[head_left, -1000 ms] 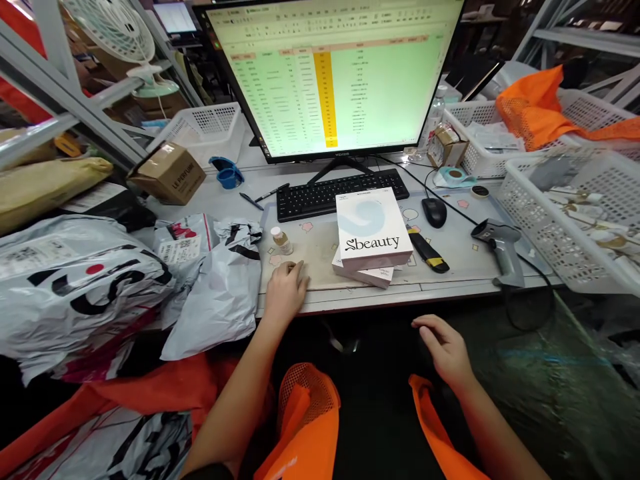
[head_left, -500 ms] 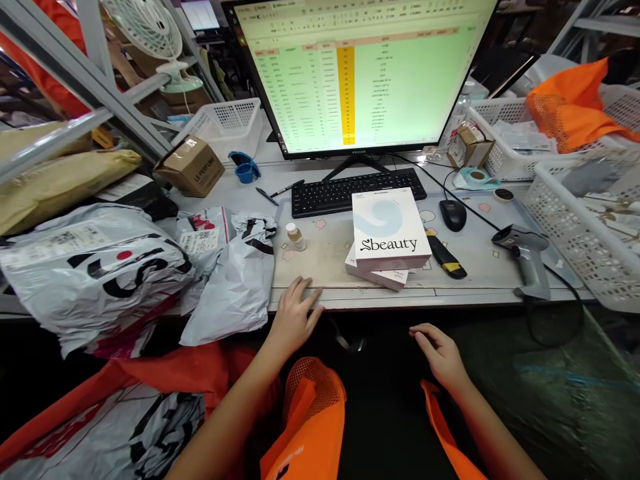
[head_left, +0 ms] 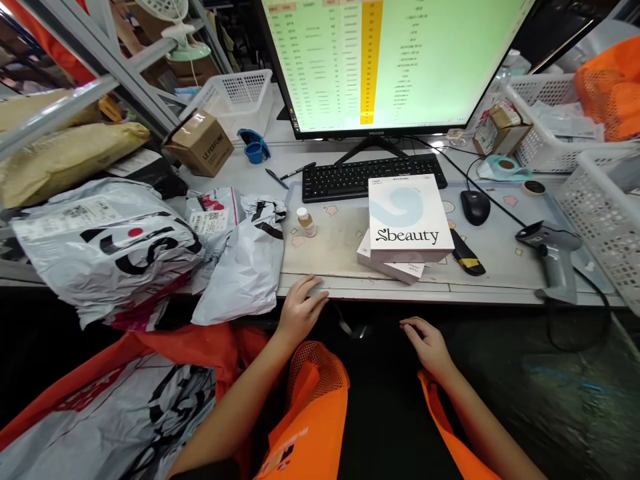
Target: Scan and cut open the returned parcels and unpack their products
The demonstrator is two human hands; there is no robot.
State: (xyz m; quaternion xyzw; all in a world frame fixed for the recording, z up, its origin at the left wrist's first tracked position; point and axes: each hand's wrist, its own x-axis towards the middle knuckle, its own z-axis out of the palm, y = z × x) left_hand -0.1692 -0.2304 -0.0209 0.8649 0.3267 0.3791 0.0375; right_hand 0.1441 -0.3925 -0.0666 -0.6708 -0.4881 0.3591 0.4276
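Observation:
My left hand (head_left: 299,309) rests on the front edge of the desk (head_left: 380,291), fingers apart and holding nothing. My right hand (head_left: 424,341) hovers below the desk edge, fingers loosely curled, empty. Just beyond them a white "beauty" box (head_left: 407,218) lies on a second white box (head_left: 390,267). A small bottle (head_left: 306,222) stands left of the boxes, on the desk mat. Grey mailer bags (head_left: 240,260) lie beside my left hand.
A keyboard (head_left: 370,177), mouse (head_left: 475,206) and a monitor with a green spreadsheet (head_left: 400,60) sit behind. A utility knife (head_left: 465,255) and a barcode scanner (head_left: 553,257) lie to the right, with white baskets (head_left: 597,213). A cardboard box (head_left: 200,142) sits left. An orange bag (head_left: 310,413) lies in my lap.
My left hand slid back from the mat to the desk's front edge. My right hand shifted a little to the left. The view moved closer to the desk.

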